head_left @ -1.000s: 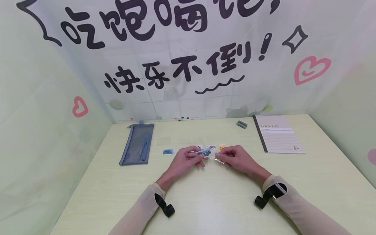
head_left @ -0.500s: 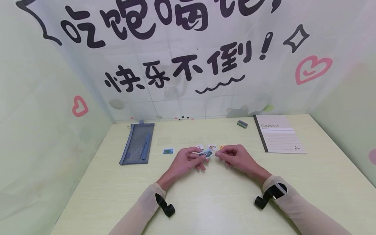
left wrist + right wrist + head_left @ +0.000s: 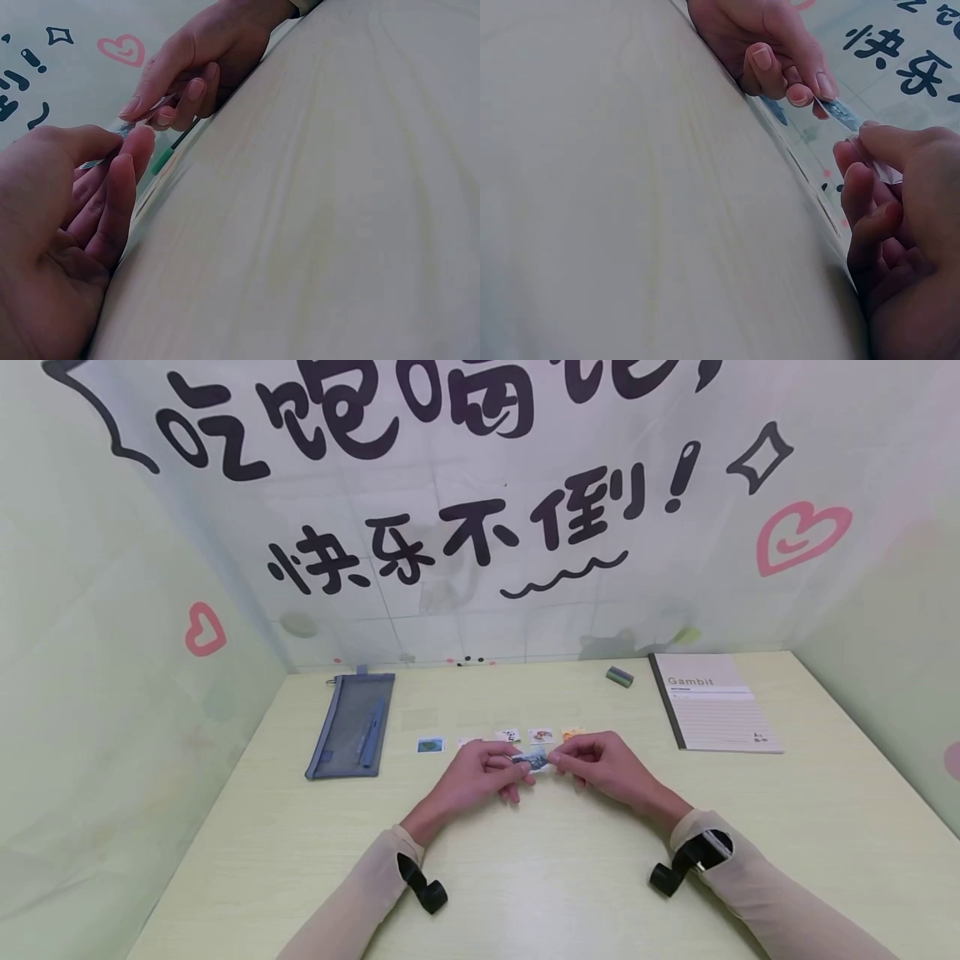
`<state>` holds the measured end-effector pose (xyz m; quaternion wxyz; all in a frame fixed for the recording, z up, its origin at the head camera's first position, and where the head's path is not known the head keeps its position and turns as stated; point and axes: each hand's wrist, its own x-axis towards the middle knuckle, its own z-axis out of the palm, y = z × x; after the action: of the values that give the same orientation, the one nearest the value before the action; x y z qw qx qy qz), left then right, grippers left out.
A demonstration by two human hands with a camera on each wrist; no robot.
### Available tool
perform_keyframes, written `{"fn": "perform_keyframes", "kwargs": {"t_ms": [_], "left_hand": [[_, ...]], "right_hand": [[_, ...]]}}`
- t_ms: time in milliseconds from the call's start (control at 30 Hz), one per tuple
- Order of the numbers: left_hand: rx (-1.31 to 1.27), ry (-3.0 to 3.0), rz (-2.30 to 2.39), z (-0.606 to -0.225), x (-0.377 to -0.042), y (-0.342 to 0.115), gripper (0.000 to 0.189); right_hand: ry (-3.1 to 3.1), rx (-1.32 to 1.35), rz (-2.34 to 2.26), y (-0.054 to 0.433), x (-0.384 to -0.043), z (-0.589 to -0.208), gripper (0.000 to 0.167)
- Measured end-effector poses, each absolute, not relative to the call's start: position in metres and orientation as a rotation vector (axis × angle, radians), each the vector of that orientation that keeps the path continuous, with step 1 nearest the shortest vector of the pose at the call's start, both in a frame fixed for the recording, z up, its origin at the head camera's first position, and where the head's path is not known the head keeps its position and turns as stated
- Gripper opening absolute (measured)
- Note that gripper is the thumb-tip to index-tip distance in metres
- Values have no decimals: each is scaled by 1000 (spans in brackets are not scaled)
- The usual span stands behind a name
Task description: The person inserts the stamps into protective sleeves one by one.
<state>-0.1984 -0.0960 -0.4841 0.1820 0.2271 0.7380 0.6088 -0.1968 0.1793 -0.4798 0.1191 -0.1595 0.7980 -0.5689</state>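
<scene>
My left hand (image 3: 483, 770) pinches a small blue stamp (image 3: 534, 762) between thumb and fingers. It is seen edge-on in the right wrist view, where the stamp (image 3: 841, 114) spans the gap between both hands. My right hand (image 3: 609, 768) pinches a clear plastic sleeve (image 3: 886, 171), mostly hidden by its fingers, with the thumb tip right at the stamp's end. Just beyond the hands lies a row of stamps: a blue one (image 3: 431, 745), a panda one (image 3: 507, 736), a reddish one (image 3: 541, 736) and an orange one (image 3: 572, 733). Another is largely covered by my left hand.
A blue mesh pencil case (image 3: 348, 727) with a pen inside lies at the left. Behind the stamps are faint clear rectangles (image 3: 472, 718). An eraser (image 3: 619, 677) and a notebook (image 3: 716, 703) sit at the back right. A printed cloth (image 3: 450, 610) hangs behind the table.
The clear sleeve showed below the right fingertips a second ago and is now mostly hidden. The stamp has turned flatter and shifted right, closing the gap to the right fingertips.
</scene>
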Motion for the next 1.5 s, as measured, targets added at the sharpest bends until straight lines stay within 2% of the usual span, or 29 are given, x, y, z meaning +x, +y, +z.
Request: {"fn": "perform_keyframes", "kwargs": {"t_ms": [233,433,633,1500], "left_hand": [[669,2089,1707,-484,-197,-95,19],[659,2129,1747,-484,-198,-95,21],[617,2124,1774,-484,-198,-97,17],[692,2143,1720,-483,-198,-95,18]], "right_hand": [[2333,-519,-1659,178,-195,-480,19],[2343,-448,-1728,176,-194,-478,23],[2333,-407,-1733,176,-194,-477,22],[2331,-515,-1655,175,-194,-478,18]]}}
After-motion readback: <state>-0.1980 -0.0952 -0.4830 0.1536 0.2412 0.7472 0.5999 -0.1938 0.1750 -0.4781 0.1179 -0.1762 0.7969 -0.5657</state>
